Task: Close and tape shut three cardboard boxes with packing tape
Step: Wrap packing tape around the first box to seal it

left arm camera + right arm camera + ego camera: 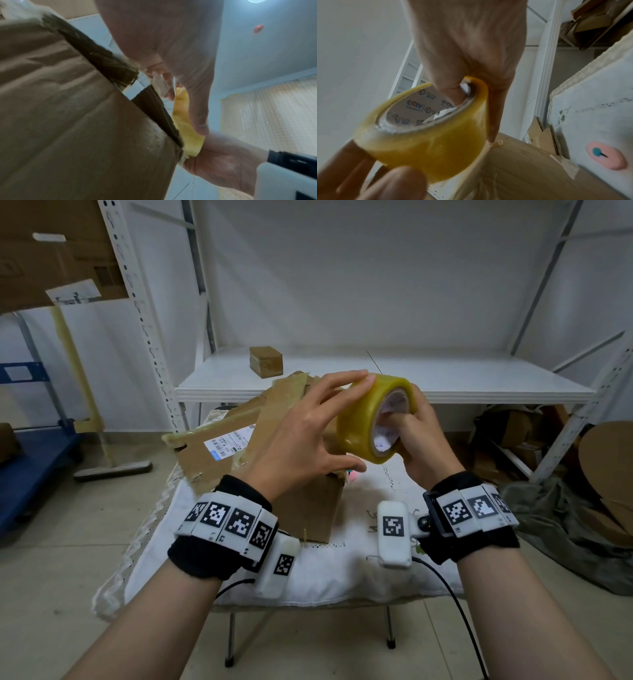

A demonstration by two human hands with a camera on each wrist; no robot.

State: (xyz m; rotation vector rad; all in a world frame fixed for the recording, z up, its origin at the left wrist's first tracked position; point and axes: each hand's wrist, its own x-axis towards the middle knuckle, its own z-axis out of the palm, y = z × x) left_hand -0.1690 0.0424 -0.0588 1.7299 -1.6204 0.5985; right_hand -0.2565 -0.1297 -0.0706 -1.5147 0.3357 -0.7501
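Observation:
A yellow packing tape roll point(356, 440) is held up between both hands above an open cardboard box point(308, 508). My right hand point(406, 409) grips the roll with fingers hooked inside its printed core point(419, 105) and the thumb on the outer face. My left hand point(362, 422) spans the roll's outer surface, fingertips on top and thumb underneath. The box stands on a small table, its flaps point(212, 453) raised and bent, one bearing a shipping label. In the left wrist view the roll point(185, 121) sits just beyond the box's edge point(68, 108). No loose tape end shows.
The table wears a white cloth point(342, 573) with a small pink object point(606, 155) on it. Behind stands a white metal shelf point(445, 378) carrying a small taped box point(266, 361). A blue cart point(30, 474) is at left, piled cardboard point(603, 474) at right.

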